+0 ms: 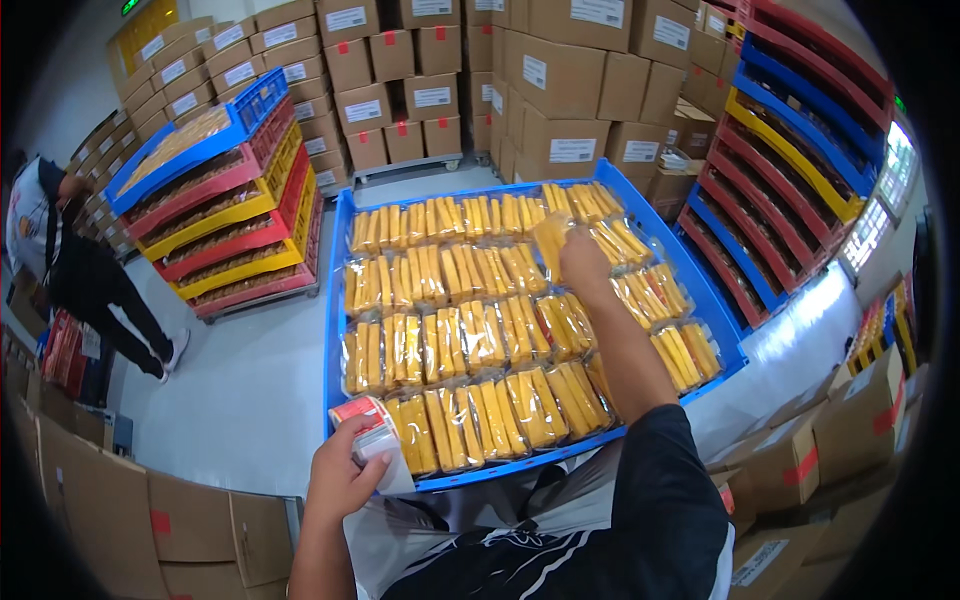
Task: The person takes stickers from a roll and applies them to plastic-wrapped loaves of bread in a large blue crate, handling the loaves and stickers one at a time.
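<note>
My left hand (pixel 346 466) grips a roll of printed labels (pixel 375 431) at the near left corner of a blue plastic crate (pixel 480 478). The labels are red and white, and a pale strip hangs from the roll. Rows of clear plastic packets (pixel 480 334) fill the crate, each with yellow stick-shaped food inside. Reaching across to the crate's far right part, my right hand (pixel 586 259) holds one packet (pixel 551 241), which is tilted and slightly blurred above its neighbours. The fingertips of that hand are partly hidden from me.
Stacked coloured crates stand on the left (pixel 232 210) and at the right (pixel 780 172). Cardboard cartons (pixel 401 97) rise behind the blue crate. More cartons (pixel 795 457) lie close at my right, and others (pixel 112 510) at my left. Another person (pixel 90 255) stands at the far left.
</note>
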The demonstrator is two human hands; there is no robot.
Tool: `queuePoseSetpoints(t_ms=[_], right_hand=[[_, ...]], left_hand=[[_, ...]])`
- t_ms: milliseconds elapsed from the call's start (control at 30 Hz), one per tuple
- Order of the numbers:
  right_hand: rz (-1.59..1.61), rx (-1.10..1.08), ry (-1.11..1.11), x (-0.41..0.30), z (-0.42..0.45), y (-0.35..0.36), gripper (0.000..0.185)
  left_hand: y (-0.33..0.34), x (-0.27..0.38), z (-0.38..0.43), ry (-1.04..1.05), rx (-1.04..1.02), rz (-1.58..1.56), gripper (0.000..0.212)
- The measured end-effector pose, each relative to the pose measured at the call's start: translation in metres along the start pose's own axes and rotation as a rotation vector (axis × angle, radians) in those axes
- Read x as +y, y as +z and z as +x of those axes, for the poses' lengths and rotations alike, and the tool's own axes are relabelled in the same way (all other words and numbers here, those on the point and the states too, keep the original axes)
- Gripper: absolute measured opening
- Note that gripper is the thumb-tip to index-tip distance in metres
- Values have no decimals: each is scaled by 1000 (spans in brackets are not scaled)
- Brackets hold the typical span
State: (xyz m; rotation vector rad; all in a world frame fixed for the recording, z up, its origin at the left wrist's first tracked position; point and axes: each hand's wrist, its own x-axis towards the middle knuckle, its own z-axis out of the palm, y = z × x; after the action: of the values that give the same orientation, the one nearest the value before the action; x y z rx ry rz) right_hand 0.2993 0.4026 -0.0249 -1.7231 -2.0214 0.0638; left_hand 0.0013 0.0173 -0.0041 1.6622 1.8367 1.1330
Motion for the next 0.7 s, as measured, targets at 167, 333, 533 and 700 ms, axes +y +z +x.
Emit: queuePoseSetpoints(t_ms=[167, 333, 533, 700], right_hand=[[246, 206, -281, -18, -58, -39, 16], [544, -1, -214, -49, -154, -46, 18], [788, 353, -521, -62, -232, -10, 28], [888, 344, -646, -70, -247, -12, 21]], left_hand=[[-9, 8, -4, -6, -13, 26, 49], [-7, 4, -6, 17, -4, 25, 50], [-5, 0, -5, 14, -26, -11, 51], [-9, 1, -7, 13, -31, -15, 48]])
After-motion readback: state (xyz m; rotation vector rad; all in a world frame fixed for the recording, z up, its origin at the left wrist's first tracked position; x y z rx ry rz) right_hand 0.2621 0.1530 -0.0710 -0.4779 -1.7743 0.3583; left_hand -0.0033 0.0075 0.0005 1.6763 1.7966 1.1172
